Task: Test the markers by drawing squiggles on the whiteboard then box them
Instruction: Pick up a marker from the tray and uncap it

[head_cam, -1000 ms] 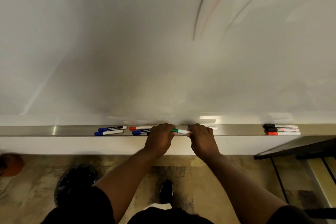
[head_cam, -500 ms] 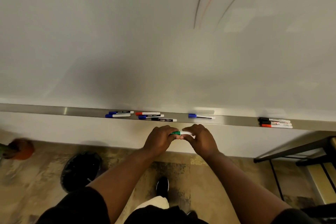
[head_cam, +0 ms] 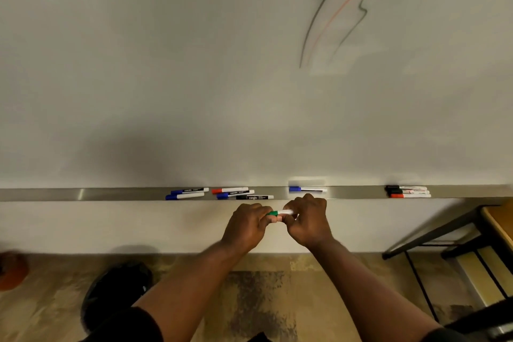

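Both hands are occupied with one item. The green marker (head_cam: 280,213) is held in the air just in front of and below the ledge (head_cam: 83,194) that runs along the foot of the whiteboard (head_cam: 194,64). It does not touch either.

The marker's long axis lies level and runs left to right, roughly parallel to the ledge. The left hand (head_cam: 247,226) is clenched round the green cap end. The right hand (head_cam: 306,223) grasps the white barrel, fingers curled over it. The hands sit close together, with a short length of marker showing between them. Neither hand is nearer; each has its own end.

Judgement: the step in hand is uncapping. It calls for the hands to draw apart along that level axis, cap to the left, barrel to the right. The right hand would then carry the tip up to the board.

Three squiggles (head_cam: 343,5) stand high on the board, up and to the right of the hands.

On the ledge lie two blue markers (head_cam: 186,193), a mixed trio (head_cam: 238,194), a lone blue marker (head_cam: 306,189) just above the right hand, and three more markers (head_cam: 408,191) well to the right.
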A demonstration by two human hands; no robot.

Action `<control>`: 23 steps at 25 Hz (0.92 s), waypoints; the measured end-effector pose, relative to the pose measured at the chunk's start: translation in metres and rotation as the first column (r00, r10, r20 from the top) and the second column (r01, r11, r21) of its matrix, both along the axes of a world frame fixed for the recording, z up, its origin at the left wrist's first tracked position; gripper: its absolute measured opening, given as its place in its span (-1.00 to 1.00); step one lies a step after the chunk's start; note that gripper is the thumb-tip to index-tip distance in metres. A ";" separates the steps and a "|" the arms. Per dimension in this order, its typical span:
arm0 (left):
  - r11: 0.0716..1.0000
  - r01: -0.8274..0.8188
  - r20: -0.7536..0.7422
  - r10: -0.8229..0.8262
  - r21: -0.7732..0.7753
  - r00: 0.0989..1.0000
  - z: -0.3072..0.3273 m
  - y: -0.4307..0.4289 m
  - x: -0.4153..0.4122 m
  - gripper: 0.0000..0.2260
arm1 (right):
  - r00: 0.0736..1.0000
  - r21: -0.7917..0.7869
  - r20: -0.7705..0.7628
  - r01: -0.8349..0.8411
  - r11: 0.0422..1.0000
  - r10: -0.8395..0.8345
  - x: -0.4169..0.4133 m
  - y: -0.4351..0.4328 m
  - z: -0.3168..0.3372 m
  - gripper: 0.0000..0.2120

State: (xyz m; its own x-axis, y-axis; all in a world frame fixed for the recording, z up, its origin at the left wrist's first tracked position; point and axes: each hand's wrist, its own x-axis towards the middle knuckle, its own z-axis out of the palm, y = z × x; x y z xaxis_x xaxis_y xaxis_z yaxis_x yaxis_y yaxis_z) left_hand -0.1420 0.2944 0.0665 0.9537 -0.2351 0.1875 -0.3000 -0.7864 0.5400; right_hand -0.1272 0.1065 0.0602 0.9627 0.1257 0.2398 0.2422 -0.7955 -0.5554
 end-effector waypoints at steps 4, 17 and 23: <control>1.000 0.004 0.106 -0.001 -0.029 0.994 0.012 0.040 -0.002 -0.80 | 0.999 -0.023 0.050 0.014 1.000 -0.013 -0.001 0.039 0.019 -0.75; 0.993 0.104 0.455 -0.068 -0.053 0.888 0.072 0.125 0.040 -0.74 | 0.952 0.044 0.242 0.182 0.982 -0.187 -0.013 0.068 0.087 -0.81; 0.995 0.096 0.687 -0.066 -0.006 0.723 0.225 0.100 0.125 -0.77 | 0.875 0.173 0.395 0.229 0.958 -0.280 0.033 0.042 0.204 -0.84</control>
State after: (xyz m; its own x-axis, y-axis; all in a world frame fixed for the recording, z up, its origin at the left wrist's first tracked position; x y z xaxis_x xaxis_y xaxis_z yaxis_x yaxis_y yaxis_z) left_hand -0.0171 0.3942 0.2914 0.5391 -0.2834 0.7932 -0.6619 -0.7249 0.1909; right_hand -0.0946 0.1488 0.2645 0.7686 -0.1641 0.6183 0.2669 -0.7961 -0.5431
